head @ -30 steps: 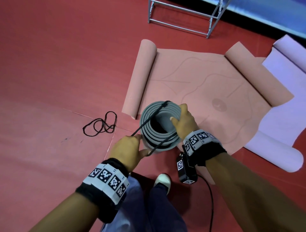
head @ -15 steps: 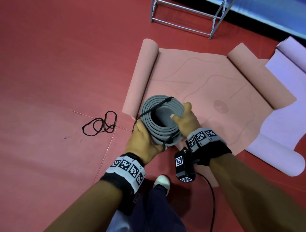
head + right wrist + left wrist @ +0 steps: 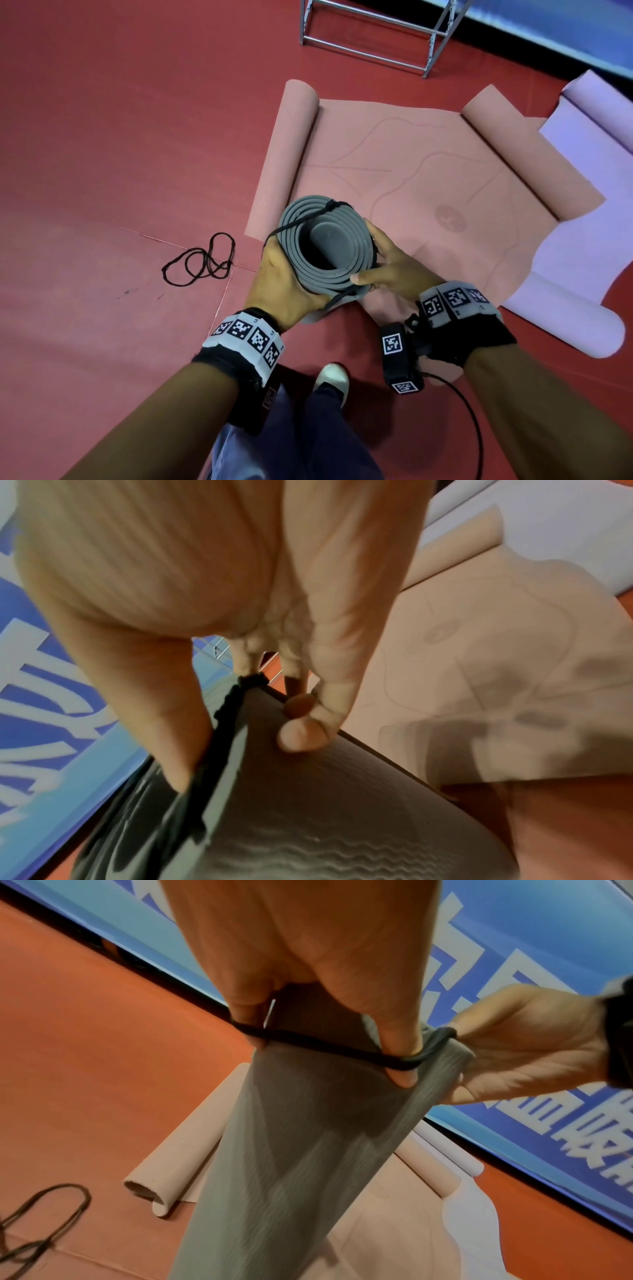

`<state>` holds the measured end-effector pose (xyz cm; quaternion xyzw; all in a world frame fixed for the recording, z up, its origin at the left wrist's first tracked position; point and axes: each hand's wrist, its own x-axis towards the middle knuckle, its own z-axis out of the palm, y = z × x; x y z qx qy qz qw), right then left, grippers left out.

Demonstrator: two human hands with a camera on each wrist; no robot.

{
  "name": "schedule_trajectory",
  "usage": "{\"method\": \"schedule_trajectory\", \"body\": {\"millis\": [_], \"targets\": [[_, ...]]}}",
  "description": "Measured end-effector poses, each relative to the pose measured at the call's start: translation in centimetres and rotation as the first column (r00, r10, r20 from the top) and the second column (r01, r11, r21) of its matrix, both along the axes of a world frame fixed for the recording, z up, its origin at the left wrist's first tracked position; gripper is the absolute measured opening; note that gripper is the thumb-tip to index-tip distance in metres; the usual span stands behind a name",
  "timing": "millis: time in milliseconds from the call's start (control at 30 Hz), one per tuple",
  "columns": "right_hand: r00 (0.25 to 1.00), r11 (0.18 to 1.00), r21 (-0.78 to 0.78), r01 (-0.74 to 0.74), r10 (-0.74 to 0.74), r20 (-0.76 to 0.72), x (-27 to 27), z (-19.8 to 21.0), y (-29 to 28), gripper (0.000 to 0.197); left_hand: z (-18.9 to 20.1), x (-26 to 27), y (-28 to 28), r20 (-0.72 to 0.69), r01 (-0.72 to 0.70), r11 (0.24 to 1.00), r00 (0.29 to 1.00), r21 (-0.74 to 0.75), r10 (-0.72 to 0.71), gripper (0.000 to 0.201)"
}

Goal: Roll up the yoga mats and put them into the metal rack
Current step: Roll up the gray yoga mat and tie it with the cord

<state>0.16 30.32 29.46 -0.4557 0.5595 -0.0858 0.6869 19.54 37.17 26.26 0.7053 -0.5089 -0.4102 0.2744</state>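
A rolled grey yoga mat (image 3: 358,236) stands on end between my hands, over the near edge of the pink mat (image 3: 411,178). A black cord (image 3: 308,214) crosses its top rim and runs round the roll (image 3: 325,1047). My left hand (image 3: 284,284) grips the roll's left side, fingertips (image 3: 400,1069) hooked under the cord. My right hand (image 3: 387,270) holds the right side, with its thumb on the near rim beside the cord (image 3: 226,723). The pink mat lies flat with both ends curled. A lilac mat (image 3: 582,240) lies to its right. The metal rack (image 3: 370,34) stands at the far edge.
A second black cord (image 3: 202,260) lies looped on the red floor to the left. My white shoe (image 3: 332,377) is just below the roll. A blue banner wall (image 3: 514,961) runs behind the rack. A cable hangs from the right wrist camera.
My left hand stopped pulling the cord at the near side and now wraps the roll's left side. The cord slid down round the roll. My right thumb moved from inside the roll to the near rim.
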Motion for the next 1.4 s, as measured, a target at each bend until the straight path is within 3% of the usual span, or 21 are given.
{"method": "schedule_trajectory", "body": {"millis": [167,333,467,533,633,767,867,967,1133,1233,1300,1400], "targets": [[1.000,0.999,0.027,-0.021,0.021,0.005,-0.1,0.1,0.0,0.118,0.1,-0.4,-0.1,0.037,0.016,1.000,0.999,0.008,-0.016,0.120],[0.990,0.979,-0.171,0.113,-0.126,-0.063,1.0,-1.0,0.9,0.081,-0.2,-1.1,0.1,0.038,0.024,1.000,0.999,-0.004,-0.024,0.118],[0.976,0.986,-0.093,0.137,-0.151,-0.159,0.0,-1.3,2.0,0.095,-1.4,0.4,0.5,-0.009,-0.061,0.998,0.998,0.021,0.061,0.128],[0.970,0.988,-0.023,0.152,-0.154,-0.189,-0.2,-1.5,2.9,0.080,-1.5,1.2,0.2,0.065,-0.029,0.999,0.997,0.016,0.028,0.138],[0.939,0.944,0.048,0.328,-0.320,-0.123,0.0,-1.5,3.4,0.049,-1.7,1.1,-0.1,0.088,0.084,0.996,0.993,-0.001,-0.084,0.132],[0.929,0.940,-0.042,0.339,-0.341,-0.144,-0.3,-0.7,2.6,0.019,-1.3,0.0,0.7,0.035,0.022,0.999,0.999,-0.027,-0.021,0.129],[0.919,0.941,-0.060,0.333,-0.338,-0.203,-0.6,-1.0,2.5,0.039,-0.1,0.4,0.3,-0.005,0.031,0.999,1.000,-0.045,-0.031,0.135],[0.910,0.931,-0.042,0.362,-0.363,-0.200,-0.5,-1.0,2.8,0.039,1.8,0.4,-0.6,-0.094,0.020,1.000,0.995,0.008,-0.019,0.138],[0.905,0.943,-0.291,0.161,-0.258,-0.338,-0.1,-1.0,2.9,0.032,3.3,-0.4,-0.8,0.015,0.097,0.980,0.995,0.175,-0.101,0.144],[0.898,0.902,-0.395,0.171,-0.308,-0.314,-0.2,-1.0,1.7,0.064,3.1,-0.4,-0.5,0.026,0.138,0.977,0.989,0.160,-0.144,0.139],[0.915,0.911,-0.403,0.082,-0.229,-0.332,-0.3,-0.6,0.3,0.075,2.9,-0.5,-0.3,0.029,0.155,0.980,0.987,0.122,-0.160,0.137],[0.916,0.924,-0.371,-0.087,-0.072,-0.394,0.0,-0.6,-1.2,0.043,2.4,-0.8,0.0,0.107,0.169,0.985,0.979,0.029,-0.171,0.135]]}}
